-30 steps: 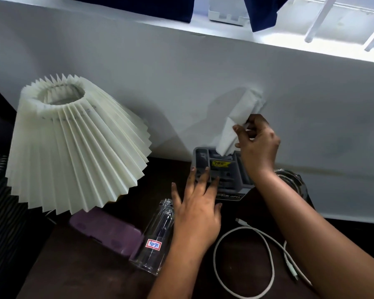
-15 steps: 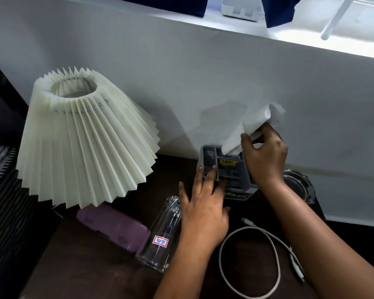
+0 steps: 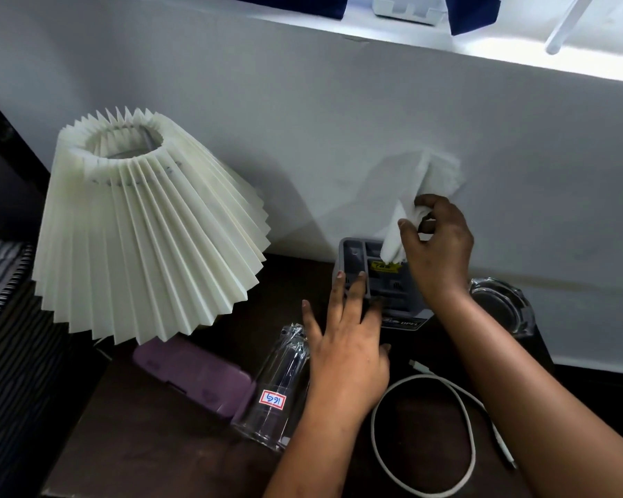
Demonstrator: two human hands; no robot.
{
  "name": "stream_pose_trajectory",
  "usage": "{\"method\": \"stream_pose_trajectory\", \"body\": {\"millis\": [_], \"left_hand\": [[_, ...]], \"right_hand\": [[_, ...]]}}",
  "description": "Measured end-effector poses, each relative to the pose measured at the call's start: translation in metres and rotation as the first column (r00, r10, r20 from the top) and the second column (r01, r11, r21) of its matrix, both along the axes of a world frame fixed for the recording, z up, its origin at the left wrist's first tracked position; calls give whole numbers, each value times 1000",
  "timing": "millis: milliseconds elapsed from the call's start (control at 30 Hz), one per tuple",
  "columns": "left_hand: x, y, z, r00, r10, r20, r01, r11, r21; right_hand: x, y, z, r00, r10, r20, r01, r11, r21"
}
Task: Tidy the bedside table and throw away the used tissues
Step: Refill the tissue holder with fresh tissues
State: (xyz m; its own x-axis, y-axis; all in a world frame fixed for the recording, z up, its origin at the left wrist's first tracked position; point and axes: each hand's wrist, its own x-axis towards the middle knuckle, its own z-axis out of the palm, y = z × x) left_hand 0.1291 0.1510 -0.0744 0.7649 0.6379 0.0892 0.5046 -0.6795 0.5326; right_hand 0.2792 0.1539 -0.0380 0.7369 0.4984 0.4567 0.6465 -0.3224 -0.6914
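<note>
A grey compartment tray (image 3: 353, 258) stands at the back of the dark bedside table (image 3: 152, 436), against the white wall. A white tissue (image 3: 436, 174) rises out of the tray, and my right hand (image 3: 437, 246) pinches it between thumb and fingers above the tray. My left hand (image 3: 342, 339) lies flat with straight fingers, its fingertips pressing on the tray's front left corner.
A pleated white lampshade (image 3: 141, 239) fills the left. A purple case (image 3: 195, 382) lies under it, and a clear glass (image 3: 277, 386) with a red-edged sticker lies on its side beside my left hand. A white cable (image 3: 425, 436) loops at front right. A glass ashtray (image 3: 500, 303) sits at back right.
My right hand has gathered more of the tissue into its fingers, and the tissue's top has bunched and lifted. The left hand stays on the tray.
</note>
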Motion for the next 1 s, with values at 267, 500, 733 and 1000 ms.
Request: {"method": "stream_pose_trajectory", "body": {"millis": [267,500,733,1000], "left_hand": [[-1,1,-2,1000,-9,11,9,1000,21],[0,2,-7,1000,7,22,-9,997,74],[0,1,-3,1000,21,-16,-19,994,111],[-2,1,0,1000,-28,-10,28,1000,5]], "right_hand": [[-7,2,-5,987,154,-47,-161,949,-270],[4,-1,-12,991,131,-17,-131,952,-277],[9,8,-11,999,18,-52,-40,891,-453],[12,2,0,978,-75,-196,-50,823,-566]]}}
